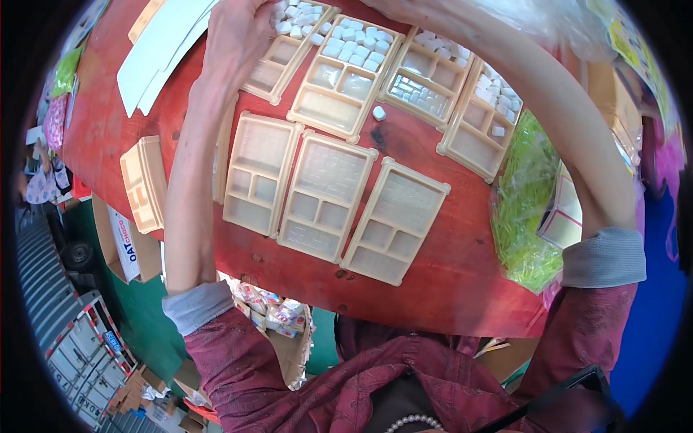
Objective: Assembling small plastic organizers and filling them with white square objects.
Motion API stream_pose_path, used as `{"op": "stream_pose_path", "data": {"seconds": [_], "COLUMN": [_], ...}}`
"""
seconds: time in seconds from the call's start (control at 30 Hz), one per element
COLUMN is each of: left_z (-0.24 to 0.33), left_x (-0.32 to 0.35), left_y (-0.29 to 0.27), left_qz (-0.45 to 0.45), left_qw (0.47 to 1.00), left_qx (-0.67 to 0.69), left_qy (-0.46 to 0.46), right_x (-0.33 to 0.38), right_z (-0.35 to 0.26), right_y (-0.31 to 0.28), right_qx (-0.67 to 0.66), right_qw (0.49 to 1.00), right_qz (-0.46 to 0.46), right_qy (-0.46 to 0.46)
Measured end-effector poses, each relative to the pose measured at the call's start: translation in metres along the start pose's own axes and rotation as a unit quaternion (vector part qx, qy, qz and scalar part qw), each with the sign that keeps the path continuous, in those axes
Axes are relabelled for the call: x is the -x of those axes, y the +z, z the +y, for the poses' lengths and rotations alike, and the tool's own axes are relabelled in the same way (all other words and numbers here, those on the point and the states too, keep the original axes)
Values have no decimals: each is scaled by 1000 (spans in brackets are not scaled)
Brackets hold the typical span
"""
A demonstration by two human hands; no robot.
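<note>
My left hand (242,25) reaches to the far edge of the view, beside a cream compartment tray (267,76) with small white rounded blocks (297,18) in its far section. Its fingers are mostly cut off. My right hand (390,6) is at the top edge, largely out of the picture, above a second cream tray (328,108) whose far section holds more white blocks. Two further trays, one (419,97) and another (473,141), also hold white blocks at their far ends. A single white block (379,113) lies on the red table.
Nearer me on the red table (462,252) lie three trays with bare compartments, the middle one (328,173) included. Stacked trays (148,180) and white sheets (162,58) are at left. A bag of green shreds (527,202) lies at right. A carton of packets (285,325) sits below.
</note>
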State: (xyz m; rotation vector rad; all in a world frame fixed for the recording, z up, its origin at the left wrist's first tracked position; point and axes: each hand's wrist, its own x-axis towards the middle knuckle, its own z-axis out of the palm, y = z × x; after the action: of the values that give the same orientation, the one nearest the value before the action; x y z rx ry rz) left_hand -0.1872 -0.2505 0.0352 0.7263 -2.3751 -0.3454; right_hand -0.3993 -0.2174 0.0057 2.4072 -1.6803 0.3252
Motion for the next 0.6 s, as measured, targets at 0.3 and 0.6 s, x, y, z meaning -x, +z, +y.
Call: {"op": "stream_pose_path", "data": {"seconds": [0.3, 0.6], "left_z": [-14, -20], "left_x": [5, 15], "left_y": [6, -5], "left_qz": [9, -140], "left_qw": [997, 971], "left_qx": [14, 150], "left_qy": [81, -122], "right_x": [4, 12], "right_z": [8, -23], "right_y": [6, -44], "right_qx": [-106, -219], "right_qw": [991, 974], "right_qz": [68, 41], "right_qy": [-33, -44]}}
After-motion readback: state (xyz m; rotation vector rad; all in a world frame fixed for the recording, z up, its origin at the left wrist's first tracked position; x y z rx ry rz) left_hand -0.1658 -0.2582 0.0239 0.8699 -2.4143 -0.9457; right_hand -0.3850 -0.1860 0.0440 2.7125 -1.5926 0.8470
